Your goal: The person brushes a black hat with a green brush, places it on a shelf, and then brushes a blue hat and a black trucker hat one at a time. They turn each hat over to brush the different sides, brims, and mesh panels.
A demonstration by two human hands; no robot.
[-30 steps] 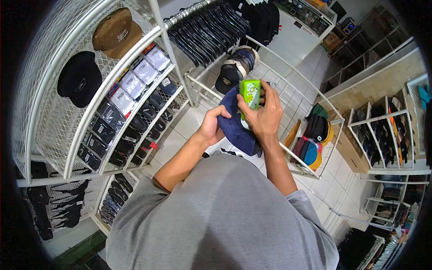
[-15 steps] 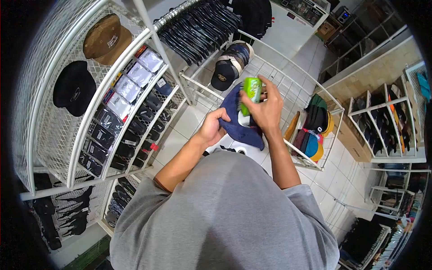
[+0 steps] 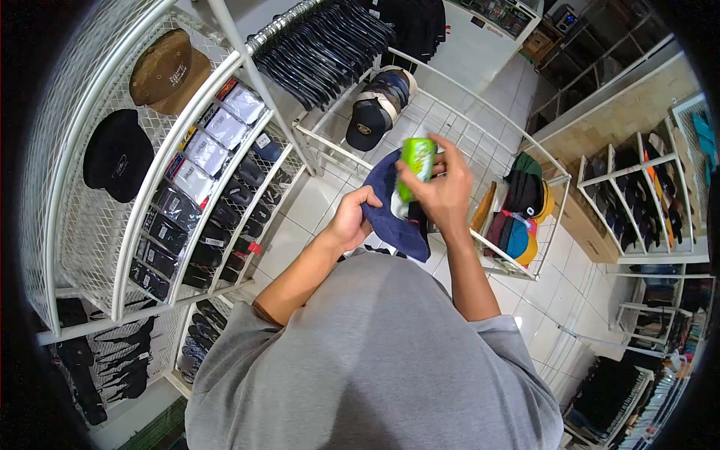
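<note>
A navy blue cap (image 3: 386,221) hangs in front of my chest, tilted, with a pale patch showing on it. My left hand (image 3: 351,217) pinches its left edge between thumb and fingers. Above the cap, my right hand (image 3: 444,186) is closed round a green brush (image 3: 416,166) with white lettering. The brush is slightly blurred and overlaps the cap; whether it touches the fabric I cannot tell.
A white wire rack (image 3: 480,97) holds a row of caps (image 3: 380,109) and a pile of coloured caps (image 3: 517,214). On the left, a mesh shelf (image 3: 82,240) bears a brown cap (image 3: 171,73), a black cap (image 3: 118,156) and packaged items. Black hangers (image 3: 322,56) hang ahead.
The green brush and my right hand have shifted slightly left and down over the cap. The cap's lower edge has moved a little down and left, and the whole view has shifted slightly.
</note>
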